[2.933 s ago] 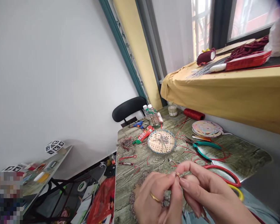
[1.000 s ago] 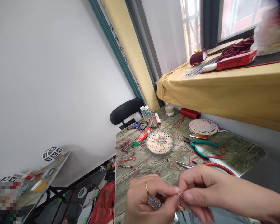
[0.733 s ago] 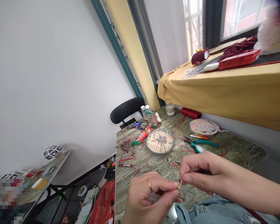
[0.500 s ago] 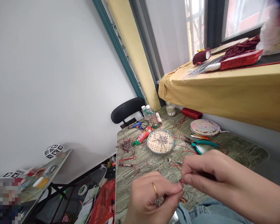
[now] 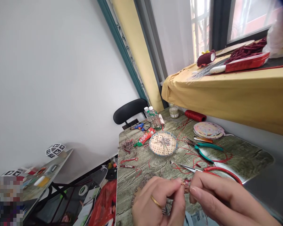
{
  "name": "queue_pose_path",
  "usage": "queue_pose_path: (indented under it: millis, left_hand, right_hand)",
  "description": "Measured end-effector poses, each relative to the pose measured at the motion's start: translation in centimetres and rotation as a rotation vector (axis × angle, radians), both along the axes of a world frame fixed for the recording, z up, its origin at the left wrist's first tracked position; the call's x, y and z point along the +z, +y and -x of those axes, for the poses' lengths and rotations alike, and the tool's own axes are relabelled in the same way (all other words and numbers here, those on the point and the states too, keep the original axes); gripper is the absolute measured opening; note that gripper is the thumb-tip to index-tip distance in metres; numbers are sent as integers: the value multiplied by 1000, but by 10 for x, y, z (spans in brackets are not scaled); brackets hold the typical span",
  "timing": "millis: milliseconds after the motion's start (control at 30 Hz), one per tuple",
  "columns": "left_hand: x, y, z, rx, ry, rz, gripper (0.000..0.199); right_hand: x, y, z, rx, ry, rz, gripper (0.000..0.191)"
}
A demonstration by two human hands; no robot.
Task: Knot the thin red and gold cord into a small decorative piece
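Between my hands, low in the view, is a small red braided cord piece [image 5: 186, 185]. My left hand [image 5: 160, 197] pinches its left end between thumb and fingertips; a gold ring is on one finger. The right end is pinched by my right hand [image 5: 217, 194]. Just beyond my right hand lie red-handled scissors [image 5: 223, 172], blades toward the left. Teal-handled pliers [image 5: 204, 152] rest farther back. A round woven basket [image 5: 163, 143] holding thin cords and small pieces stands beyond my left hand.
On the wooden-patterned table [image 5: 141, 160] are a red-green tube [image 5: 145, 137], bottles [image 5: 155, 119], a red thread spool [image 5: 195, 115], a round disc of wound thread [image 5: 208, 130] and loose red cords. A yellow-draped ledge [image 5: 226, 97] runs along the right.
My right hand has moved lower and slightly right, uncovering the red scissors. My left hand has shifted a little lower, and more of the red piece shows between the fingertips.
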State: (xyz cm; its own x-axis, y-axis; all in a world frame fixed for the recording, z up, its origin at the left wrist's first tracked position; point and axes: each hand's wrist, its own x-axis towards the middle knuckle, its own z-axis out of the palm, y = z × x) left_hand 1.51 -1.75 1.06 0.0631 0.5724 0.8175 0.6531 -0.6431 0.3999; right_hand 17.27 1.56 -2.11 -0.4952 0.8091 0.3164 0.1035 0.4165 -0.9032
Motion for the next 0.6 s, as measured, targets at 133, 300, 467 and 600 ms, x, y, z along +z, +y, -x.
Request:
queue_pose_path:
  millis: [133, 300, 467, 600]
  left_hand:
    - [-4, -2, 4, 6, -23, 75, 24]
    - [-8, -4, 5, 35, -164, 142, 21]
    - [-15, -3, -1, 0, -395, 242, 22]
    - [-12, -2, 0, -56, -456, 258, 23]
  right_hand:
    - [9, 5, 2, 33, -31, 174, 44]
    - [8, 2, 3, -110, -122, -35, 20]
    - [2, -3, 6, -234, -125, -358, 19]
    - [1, -5, 10, -314, -95, -581, 21]
